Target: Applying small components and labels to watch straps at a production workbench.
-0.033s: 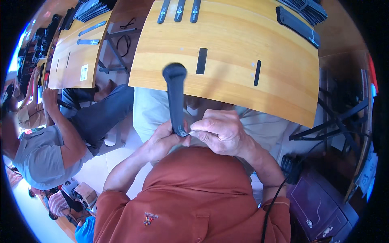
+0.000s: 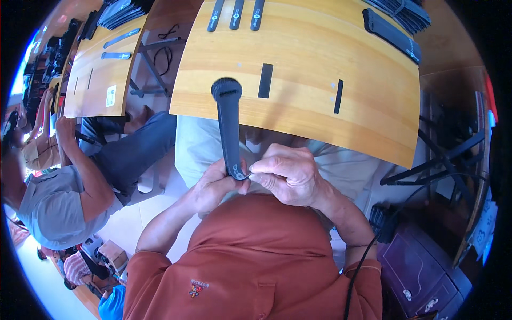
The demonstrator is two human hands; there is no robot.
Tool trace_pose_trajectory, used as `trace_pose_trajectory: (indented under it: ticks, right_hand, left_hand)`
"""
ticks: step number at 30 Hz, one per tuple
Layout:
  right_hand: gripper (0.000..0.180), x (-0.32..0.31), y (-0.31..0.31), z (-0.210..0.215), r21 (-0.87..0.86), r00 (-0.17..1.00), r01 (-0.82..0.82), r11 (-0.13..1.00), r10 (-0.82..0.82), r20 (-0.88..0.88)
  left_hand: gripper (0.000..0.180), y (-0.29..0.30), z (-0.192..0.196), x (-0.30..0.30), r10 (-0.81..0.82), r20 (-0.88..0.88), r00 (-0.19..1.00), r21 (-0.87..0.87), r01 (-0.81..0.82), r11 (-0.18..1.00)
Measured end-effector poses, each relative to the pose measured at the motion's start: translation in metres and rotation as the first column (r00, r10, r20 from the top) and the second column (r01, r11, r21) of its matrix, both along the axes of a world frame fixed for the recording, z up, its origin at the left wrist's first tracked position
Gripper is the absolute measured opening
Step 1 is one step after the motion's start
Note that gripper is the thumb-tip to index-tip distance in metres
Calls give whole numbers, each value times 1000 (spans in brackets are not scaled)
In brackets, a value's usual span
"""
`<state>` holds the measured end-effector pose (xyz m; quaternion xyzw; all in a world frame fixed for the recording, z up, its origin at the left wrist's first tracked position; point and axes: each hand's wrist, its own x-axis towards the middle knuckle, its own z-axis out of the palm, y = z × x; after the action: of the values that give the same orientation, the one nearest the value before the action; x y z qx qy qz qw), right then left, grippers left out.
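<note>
Below, both hands (image 2: 256,181) on a long matte-black rounded strap (image 2: 229,128).

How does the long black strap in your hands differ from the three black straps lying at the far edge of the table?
The long black strap stands nearly upright off the wooden table, pinched at its lower end by the left hand and right hand; the three black straps lie flat, side by side, untouched. The held one's top end looks rounded and wider; theirs look even in width. All are black, narrow and elongated.
</note>
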<state>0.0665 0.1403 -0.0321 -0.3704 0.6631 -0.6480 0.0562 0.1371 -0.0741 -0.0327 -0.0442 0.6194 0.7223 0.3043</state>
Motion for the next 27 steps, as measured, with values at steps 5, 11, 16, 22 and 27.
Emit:
trace_pose_trajectory:
  ticks: [5,11,16,22,27]
  right_hand:
    - [19,7,-10,-5,-174,994,-40,984,57,93]
    - [4,-38,20,6,-195,945,322,926,-326,16]
    - [13,-136,94,66,-169,497,850,499,-866,-60]
    - [13,-162,69,78,-320,446,838,442,-893,-66]
    - [15,-224,127,83,-441,310,863,244,-947,82]
  left_hand:
    - [18,3,2,4,51,84,995,73,-57,996]
    - [15,2,4,13,99,79,992,77,-105,991]
    - [9,-15,11,15,60,74,995,-3,-60,998]
    - [9,-10,24,13,101,57,993,-17,-100,995]
    - [9,-40,2,38,202,143,969,-53,-196,979]
